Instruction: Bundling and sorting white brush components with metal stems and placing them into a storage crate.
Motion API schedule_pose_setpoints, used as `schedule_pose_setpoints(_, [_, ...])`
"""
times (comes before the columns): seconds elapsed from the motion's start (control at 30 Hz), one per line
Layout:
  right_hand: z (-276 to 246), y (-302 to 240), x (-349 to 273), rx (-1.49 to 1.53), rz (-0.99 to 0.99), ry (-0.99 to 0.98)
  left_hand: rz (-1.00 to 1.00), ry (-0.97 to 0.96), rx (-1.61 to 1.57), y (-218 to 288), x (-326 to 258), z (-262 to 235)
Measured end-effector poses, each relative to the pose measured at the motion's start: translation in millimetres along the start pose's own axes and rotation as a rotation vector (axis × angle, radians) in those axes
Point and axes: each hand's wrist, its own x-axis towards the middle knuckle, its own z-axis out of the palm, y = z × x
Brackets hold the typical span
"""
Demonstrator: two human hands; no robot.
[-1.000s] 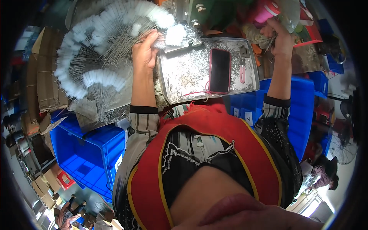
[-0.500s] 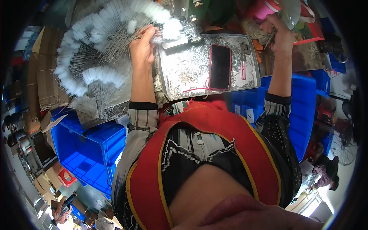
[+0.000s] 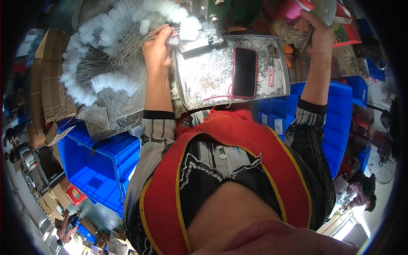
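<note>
My left hand (image 3: 157, 50) is closed at the right edge of a large fan of white-bristled wire brushes (image 3: 112, 46). A short brush head (image 3: 172, 41) pokes out beside its fingers, and thin wire stems run toward it. Another thick white brush head (image 3: 190, 29) lies just right of the fingertips, above a small metal block fixture (image 3: 196, 46). Far to the right, my right hand (image 3: 318, 36) is curled closed around thin greyish wires (image 3: 308, 39), partly hidden by the fingers. It is close to a pink container (image 3: 294, 10).
Between my hands lies a shallow white tray (image 3: 191, 91) strewn with metal wire bits. A dark phone (image 3: 245, 72) with a pink edge and a pink-handled tool (image 3: 270, 75) rest in it. Blue bins (image 3: 95, 170) stand at both sides below, and cardboard (image 3: 57, 80) is at left.
My right hand has shifted a little to the right, with its fingers turned slightly upward. The left hand has barely moved, staying closed beside the brushes.
</note>
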Motion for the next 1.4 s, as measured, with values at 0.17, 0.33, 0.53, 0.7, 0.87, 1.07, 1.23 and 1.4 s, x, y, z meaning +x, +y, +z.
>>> schedule_pose_setpoints(0.17, [1, 81, -2, 0.02, -0.453, -0.004, 0.037, 0.034, 0.138, -6, 5, -10])
schedule_pose_setpoints(0.33, [-10, 58, -1, 0.13, -0.179, 0.023, 0.063, 0.068, 0.087, -5, -5, 3])
schedule_pose_setpoints(0.53, [-2, 44, -2, 0.073, -0.196, -0.014, 0.068, 0.092, 0.148, -6, -5, -1])
schedule_pose_setpoints(0.7, [-4, 47, 0, 0.129, -0.221, -0.049, 0.1, 0.096, 0.082, -8, -7, 11])
schedule_pose_setpoints(0.87, [-6, 63, -1, 0.166, -0.362, -0.073, 0.052, 0.106, 0.082, -10, -3, 3])
schedule_pose_setpoints(1.07, [-13, 33, 2, -0.187, -0.307, -0.088, 0.029, 0.077, -0.022, -5, -5, 8])
schedule_pose_setpoints(1.23, [0, -6, 4, 0.04, -0.009, -0.023, 0.033, 0.082, -0.05, -4, -7, 6])
schedule_pose_setpoints(1.4, [-2, 54, -4, 0.076, -0.339, 0.009, 0.055, 0.072, -0.02, -3, -8, 10])
